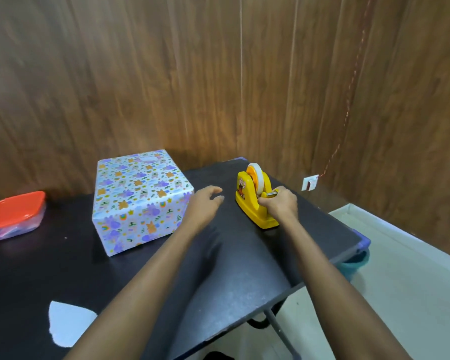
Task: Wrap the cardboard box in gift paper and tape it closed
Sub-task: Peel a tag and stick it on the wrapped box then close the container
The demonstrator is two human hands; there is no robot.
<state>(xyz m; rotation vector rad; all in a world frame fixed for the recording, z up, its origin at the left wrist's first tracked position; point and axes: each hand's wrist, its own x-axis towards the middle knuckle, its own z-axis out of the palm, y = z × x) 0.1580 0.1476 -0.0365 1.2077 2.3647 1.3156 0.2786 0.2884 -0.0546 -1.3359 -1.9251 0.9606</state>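
Item 1: wrapped box [140, 201], one. It is fully covered in white gift paper printed with purple and orange animal figures, and it stands on the table at about 10 o'clock from the centre. No legible writing.

Item 2: tape dispenser [255, 201], one, yellow, with a single pale tape roll [256, 176] and a cartoon sticker on its side; any lettering is too small to read. It sits at about 2 o'clock, well apart from the box.

Item 3: right hand [279, 205], curled over the dispenser's cutter end, fingers pinched there; whether tape is held cannot be told.

Item 4: left hand [205, 203], loosely open, empty, between box and dispenser, just beside the box's right face.

Item 5: lidded container [15, 215], one, clear with red lid, at 9 o'clock.

Item 6: white paper scrap [68, 323], one, at 7 o'clock.

Surface: black table [231, 276]. Room: wood-grain wall panels [218, 74], pale floor [413, 281] to the right.
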